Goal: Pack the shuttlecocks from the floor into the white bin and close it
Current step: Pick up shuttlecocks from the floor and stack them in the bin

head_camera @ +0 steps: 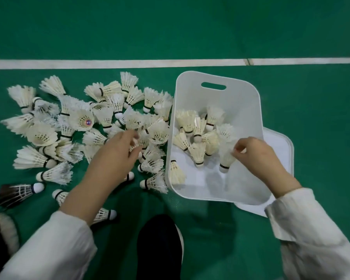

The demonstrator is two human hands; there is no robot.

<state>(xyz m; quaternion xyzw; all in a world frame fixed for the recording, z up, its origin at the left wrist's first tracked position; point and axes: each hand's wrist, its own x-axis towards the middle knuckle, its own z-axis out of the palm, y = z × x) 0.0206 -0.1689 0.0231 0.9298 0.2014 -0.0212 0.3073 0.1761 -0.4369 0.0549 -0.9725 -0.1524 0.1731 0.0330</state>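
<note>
The white bin [240, 110] is open on top. Its near floor is bare, while loose shuttlecocks [198, 136] fill its far middle. On the left, a dense heap [69, 126] crowds the green floor [311, 118] right up to the bin's wall. The lid [279, 142] lies against its right side, with free floor beyond.

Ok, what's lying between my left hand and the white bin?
In the head view, several white shuttlecocks lie heaped between the left hand and the white bin, right up to its side wall.
</note>
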